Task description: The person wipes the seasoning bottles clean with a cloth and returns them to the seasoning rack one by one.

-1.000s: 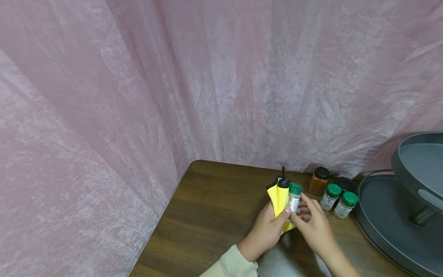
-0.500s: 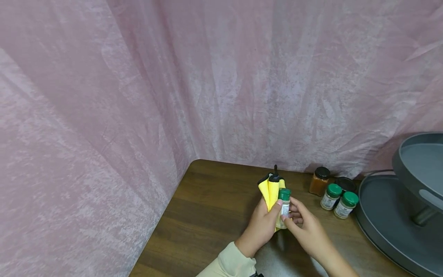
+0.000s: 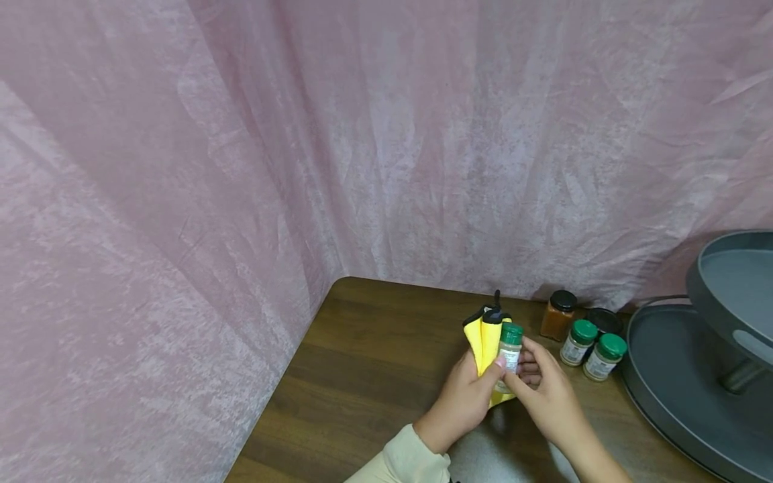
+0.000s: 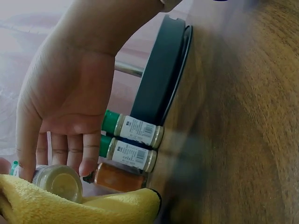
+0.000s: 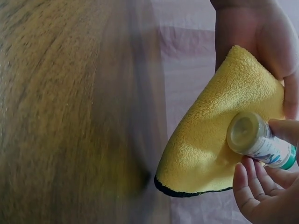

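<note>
Clear cylindrical spice jar with green cap and white label [image 3: 510,352]: pinched by the right hand [image 3: 548,394] against a yellow plush cloth with black edging [image 3: 491,343], which is gripped by the left hand [image 3: 461,400]. Both are held above the brown wooden counter [image 3: 362,349].

Left hand [image 3: 464,397] just beside right hand [image 3: 548,394], both half-curled
</note>
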Demonstrator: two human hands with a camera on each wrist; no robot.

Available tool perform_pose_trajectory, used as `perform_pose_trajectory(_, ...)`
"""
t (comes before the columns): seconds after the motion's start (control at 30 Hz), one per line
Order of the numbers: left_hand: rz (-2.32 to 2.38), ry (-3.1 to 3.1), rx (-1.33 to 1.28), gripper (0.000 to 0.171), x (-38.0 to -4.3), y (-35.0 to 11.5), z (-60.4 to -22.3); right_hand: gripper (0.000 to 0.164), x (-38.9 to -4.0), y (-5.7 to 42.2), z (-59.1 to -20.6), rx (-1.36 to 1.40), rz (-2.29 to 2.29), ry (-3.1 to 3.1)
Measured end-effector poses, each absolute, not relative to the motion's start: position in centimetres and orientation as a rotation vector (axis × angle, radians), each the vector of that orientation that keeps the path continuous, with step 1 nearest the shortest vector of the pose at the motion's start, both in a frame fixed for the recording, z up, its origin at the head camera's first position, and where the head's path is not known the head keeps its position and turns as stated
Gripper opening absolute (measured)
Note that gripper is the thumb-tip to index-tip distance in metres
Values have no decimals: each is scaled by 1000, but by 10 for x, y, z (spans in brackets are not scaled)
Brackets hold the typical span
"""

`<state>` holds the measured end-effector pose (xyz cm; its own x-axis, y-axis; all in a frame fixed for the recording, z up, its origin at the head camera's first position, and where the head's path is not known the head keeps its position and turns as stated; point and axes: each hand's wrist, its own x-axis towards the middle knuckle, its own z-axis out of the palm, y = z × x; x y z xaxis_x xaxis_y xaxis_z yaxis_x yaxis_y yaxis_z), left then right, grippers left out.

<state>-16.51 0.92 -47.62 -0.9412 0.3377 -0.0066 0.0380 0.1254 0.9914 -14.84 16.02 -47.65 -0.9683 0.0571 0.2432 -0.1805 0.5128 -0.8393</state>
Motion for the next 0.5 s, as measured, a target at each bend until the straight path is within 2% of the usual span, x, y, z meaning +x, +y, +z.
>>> perform_pose_trajectory(0.3,2115,1986,258,34,-167,10,-481,67,-146,165,-471,9,1483,-2554)
perform_pose_trajectory(0.4,2162,1967,209,35,-168,9,-481,64,-145,165,-468,3,1482,-2486)
perform_pose_trajectory(0.5,2255,1859,162,35,-169,11,-482,54,-143,164,-467,15,1456,-2389)
